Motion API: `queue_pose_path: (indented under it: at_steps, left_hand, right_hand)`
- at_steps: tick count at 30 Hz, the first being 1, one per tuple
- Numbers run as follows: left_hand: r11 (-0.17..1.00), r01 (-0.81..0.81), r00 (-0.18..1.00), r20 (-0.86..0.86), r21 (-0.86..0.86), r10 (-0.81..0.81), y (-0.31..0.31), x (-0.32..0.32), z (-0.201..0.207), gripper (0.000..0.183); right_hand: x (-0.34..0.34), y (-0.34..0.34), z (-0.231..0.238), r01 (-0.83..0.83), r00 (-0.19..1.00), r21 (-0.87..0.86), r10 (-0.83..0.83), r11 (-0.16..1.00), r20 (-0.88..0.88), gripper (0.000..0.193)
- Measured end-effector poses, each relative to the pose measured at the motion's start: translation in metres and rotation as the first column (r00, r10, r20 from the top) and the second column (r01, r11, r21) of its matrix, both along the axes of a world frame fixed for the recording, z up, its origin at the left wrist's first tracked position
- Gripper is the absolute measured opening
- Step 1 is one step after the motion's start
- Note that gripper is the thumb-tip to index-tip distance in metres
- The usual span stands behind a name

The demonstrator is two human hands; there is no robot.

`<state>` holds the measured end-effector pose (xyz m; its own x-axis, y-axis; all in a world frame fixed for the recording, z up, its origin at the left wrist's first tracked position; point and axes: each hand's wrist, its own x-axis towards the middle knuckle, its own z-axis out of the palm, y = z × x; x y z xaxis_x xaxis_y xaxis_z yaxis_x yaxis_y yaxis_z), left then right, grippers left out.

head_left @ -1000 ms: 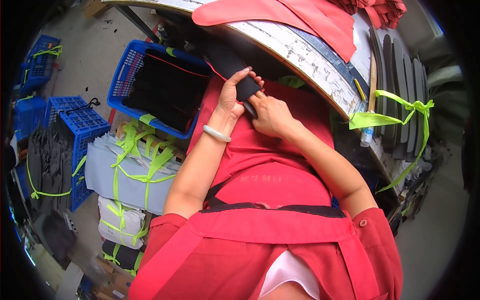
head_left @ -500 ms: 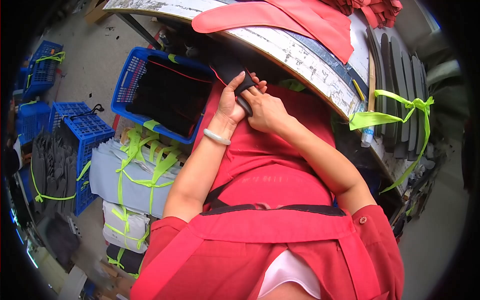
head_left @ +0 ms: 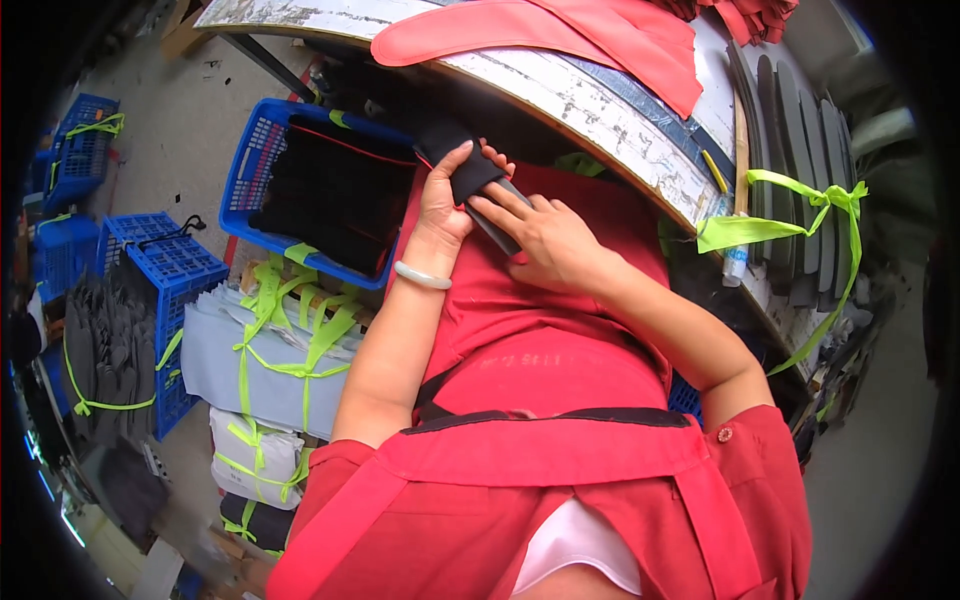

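Observation:
Over my lap, my left hand grips a black fabric piece with a red edge, its thumb lying along the side. A stiff grey strip sticks out of the near end of this fabric. My right hand holds the strip, fingers laid over it and thumb at its lower end. How far the strip reaches inside the fabric is hidden. Just left of my hands, a blue plastic basket contains a stack of black pieces with red edging.
A worn white table curves across the front, bearing red fabric. Dark grey strips tied with a green band stand at its right. Tied grey-blue sheets, a white bundle and blue crates lie left.
My right hand has shifted slightly right and opened out along the grey strip, more of which now shows. The black fabric looks flatter in my left hand.

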<state>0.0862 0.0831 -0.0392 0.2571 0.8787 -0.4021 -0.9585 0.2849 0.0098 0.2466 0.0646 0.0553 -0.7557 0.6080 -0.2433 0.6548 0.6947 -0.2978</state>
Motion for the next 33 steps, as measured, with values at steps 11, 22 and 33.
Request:
queue_pose_path:
  at_steps: [11,22,33]
  left_hand:
    - [1.000,-0.004,0.989,-0.146,-0.012,0.003,-0.003,0.006,0.009,0.026]
    - [0.997,0.050,0.987,-0.152,0.055,-0.041,-0.004,0.002,-0.002,0.018]
    - [0.998,0.015,0.989,-0.148,0.056,-0.007,-0.014,-0.002,0.018,0.024]
  right_hand:
    - [0.007,0.002,-0.026,0.076,0.981,0.055,-0.065,0.996,-0.185,0.037]
    - [-0.003,0.009,-0.027,0.013,0.995,0.095,-0.004,0.995,-0.101,0.030]
    - [0.004,0.008,-0.032,0.046,0.911,0.041,-0.025,0.998,-0.411,0.038]
